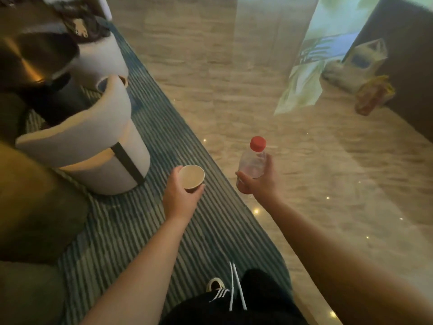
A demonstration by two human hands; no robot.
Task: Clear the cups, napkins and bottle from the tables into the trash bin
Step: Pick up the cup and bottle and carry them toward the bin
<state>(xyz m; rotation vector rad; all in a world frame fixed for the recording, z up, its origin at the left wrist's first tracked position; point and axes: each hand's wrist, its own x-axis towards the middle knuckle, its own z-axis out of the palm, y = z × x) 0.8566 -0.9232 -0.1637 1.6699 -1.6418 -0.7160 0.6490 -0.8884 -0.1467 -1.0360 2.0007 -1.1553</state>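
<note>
Striped carpet point(131, 231) meets polished floor point(234, 90). Left hand point(181, 195) grasps paper cup point(191, 176), centre frame; right hand point(260, 181) grips upright bottle point(254, 160) alongside. No trash bin identifiable.

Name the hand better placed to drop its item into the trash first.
Neither, by this view: no bin shows. The left hand grips a tan paper cup; the right hand grips a clear red-capped plastic bottle.

Paper cup point(192, 176), tan, empty, mouth tilted toward camera, held over striped rug. Clear plastic bottle point(254, 161), red cap, upright, at cup's 3 o'clock, held.
</note>
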